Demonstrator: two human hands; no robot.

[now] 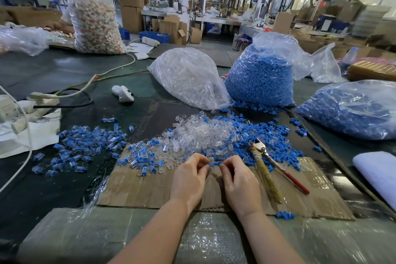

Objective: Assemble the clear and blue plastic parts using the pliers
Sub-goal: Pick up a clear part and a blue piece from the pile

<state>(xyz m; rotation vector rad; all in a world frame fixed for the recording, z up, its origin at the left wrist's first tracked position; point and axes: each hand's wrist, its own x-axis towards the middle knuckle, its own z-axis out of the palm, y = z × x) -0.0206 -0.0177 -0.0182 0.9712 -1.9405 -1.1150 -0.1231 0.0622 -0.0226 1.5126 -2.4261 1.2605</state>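
- Head view: two bare hands meet over a flat piece of cardboard (137, 191) on the table.
- The left hand (189, 178) and the right hand (240, 180) both have curled fingers. Together they pinch a small blue part (215, 164) between their fingertips.
- A clear part seems to be held just under the blue one, but it is too see-through and small to be sure.
- The pliers (276, 167) lie on the cardboard just to the right of the right hand. No hand touches them. One handle is red and one looks wrapped in yellowish tape.
- A pile of loose clear parts (199, 133) sits just past the hands, mixed at its edges with loose blue parts (270, 135).
- Joined pieces, clear with blue inside (85, 143), are spread out to the left.
- Farther back stand a bag of clear parts (188, 77) and a bag of blue parts (261, 79). Another blue bag (351, 109) lies at the right.
- I think these parts are very light, hard and a bit slippery, so they could pop out of the fingers.
- It looks best to hold each part by its sides with the fingertips, and to hold the pliers by the two handles when squeezing the parts together.
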